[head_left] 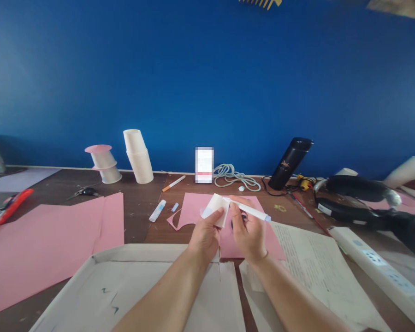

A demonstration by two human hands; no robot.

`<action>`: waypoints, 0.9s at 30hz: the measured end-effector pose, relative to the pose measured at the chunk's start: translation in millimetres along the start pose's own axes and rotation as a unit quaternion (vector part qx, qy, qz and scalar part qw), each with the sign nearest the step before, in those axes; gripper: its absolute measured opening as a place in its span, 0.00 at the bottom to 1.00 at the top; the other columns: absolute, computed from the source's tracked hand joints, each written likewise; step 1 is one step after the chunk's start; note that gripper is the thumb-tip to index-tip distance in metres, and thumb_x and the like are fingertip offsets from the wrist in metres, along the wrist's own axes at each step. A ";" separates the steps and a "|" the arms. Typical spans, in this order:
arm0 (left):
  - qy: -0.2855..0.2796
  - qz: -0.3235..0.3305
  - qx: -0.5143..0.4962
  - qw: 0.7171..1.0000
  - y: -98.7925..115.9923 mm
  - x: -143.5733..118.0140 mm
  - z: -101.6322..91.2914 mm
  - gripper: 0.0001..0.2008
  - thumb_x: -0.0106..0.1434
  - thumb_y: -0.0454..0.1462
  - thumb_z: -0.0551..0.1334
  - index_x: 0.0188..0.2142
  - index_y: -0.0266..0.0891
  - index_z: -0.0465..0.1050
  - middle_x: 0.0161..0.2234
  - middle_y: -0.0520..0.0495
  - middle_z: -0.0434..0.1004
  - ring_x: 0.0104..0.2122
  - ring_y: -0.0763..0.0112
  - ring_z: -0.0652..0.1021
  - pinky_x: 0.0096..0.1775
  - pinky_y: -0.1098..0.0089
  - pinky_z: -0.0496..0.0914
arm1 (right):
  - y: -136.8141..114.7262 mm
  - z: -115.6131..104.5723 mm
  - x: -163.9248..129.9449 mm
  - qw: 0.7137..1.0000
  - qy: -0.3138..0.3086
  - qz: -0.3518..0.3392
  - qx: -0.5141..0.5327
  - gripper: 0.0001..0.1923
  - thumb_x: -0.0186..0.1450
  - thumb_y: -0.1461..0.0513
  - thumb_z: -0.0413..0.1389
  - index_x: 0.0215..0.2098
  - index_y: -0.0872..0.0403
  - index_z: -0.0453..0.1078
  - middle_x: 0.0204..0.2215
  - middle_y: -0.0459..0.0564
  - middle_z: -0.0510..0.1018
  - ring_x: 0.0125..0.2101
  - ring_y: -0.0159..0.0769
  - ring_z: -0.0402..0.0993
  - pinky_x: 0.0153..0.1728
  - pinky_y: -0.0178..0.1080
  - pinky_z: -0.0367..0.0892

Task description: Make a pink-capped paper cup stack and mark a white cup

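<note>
Cardboard tray (131, 258) nearest the camera. Above its far edge, left hand (204, 233) pinches a paper cup (216, 208) over the pink sheet (197, 210); right hand (248, 230) grips a white pen (249, 210), tip touching the cup. Stacked cups (138, 156) stand against the blue wall (207, 78).

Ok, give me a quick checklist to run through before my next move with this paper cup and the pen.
1. Paper cup held firmly in the left hand: ok, the fingers wrap its side.
2. Pen gripped by the right hand: ok, it lies across the fingers, one end at the cup.
3. Pen uncapped: cannot tell, the end at the cup is hidden.
4. Pink sheet lying flat under the hands: ok, a curved piece is already cut from its left edge.
5. Glue stick within reach: ok, on the table left of the pink sheet.
6. Scissors at hand: not ok, they lie far to the left, near the stacked cups.
</note>
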State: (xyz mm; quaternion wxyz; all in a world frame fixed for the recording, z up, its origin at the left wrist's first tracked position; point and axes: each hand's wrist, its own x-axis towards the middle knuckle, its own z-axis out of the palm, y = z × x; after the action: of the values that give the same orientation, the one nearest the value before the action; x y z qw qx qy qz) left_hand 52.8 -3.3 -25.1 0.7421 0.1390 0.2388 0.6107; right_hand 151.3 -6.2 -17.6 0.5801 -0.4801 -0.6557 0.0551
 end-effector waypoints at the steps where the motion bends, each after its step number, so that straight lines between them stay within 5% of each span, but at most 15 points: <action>1: -0.001 0.002 0.001 1.000 0.0 -0.1 0.3 0.13 0.53 0.29 0.65 0.41 0.34 0.74 0.42 0.42 0.79 0.47 0.63 0.76 0.51 0.69 0.69 | -0.5 0.0 0.4 1.000 0.000 -0.004 -0.003 0.13 0.66 0.59 0.51 0.46 0.51 0.70 0.36 0.52 0.78 0.39 0.40 0.73 0.39 0.41 0.69; 27: -0.004 0.009 0.016 1.000 0.6 -1.9 1.5 0.14 0.53 0.29 0.66 0.40 0.33 0.74 0.42 0.41 0.79 0.46 0.63 0.77 0.49 0.70 0.69 | -2.0 1.2 1.2 0.999 0.005 -0.025 -0.034 0.11 0.66 0.60 0.50 0.44 0.51 0.71 0.39 0.53 0.77 0.37 0.37 0.73 0.38 0.40 0.69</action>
State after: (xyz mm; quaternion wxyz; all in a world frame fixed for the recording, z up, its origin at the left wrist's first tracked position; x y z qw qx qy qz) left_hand 52.9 -4.8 -23.2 0.7352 0.1553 0.2447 0.6127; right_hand 149.3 -5.9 -15.9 0.5679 -0.4834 -0.6660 0.0162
